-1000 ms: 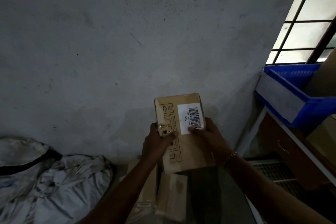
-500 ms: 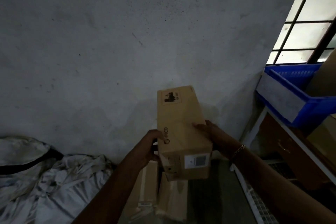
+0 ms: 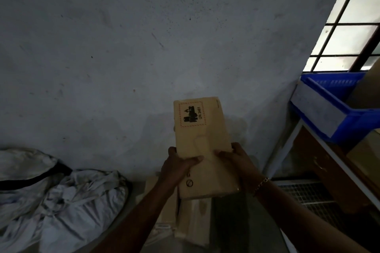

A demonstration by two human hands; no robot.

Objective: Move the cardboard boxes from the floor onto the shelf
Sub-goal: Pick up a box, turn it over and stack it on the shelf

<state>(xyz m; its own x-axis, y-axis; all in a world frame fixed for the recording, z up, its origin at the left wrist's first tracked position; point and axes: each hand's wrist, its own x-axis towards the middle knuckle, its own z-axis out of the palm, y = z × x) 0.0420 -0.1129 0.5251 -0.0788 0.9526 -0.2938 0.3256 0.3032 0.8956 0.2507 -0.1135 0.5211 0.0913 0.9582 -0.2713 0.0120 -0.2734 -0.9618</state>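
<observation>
A long cardboard box (image 3: 202,135) with a battery hazard label reading UN 3481 is held up in front of the grey wall. My left hand (image 3: 177,167) grips its left side, thumb across the top face. My right hand (image 3: 236,162) grips its right side, thumb on the same face. Below them, more cardboard boxes (image 3: 193,220) lie on the floor against the wall. The shelf (image 3: 337,162) stands at the right, its white-edged board running toward me.
A blue plastic bin (image 3: 333,104) sits on the shelf, with brown cartons beside and under it. A wire grid panel (image 3: 308,195) lies low by the shelf. Crumpled white cloth (image 3: 61,197) covers the floor at the left. A barred window (image 3: 353,22) is at the upper right.
The box has been turned over in both hands: the barcode face went out of sight and the hazard-label face now shows. Both hands shifted their grip along it.
</observation>
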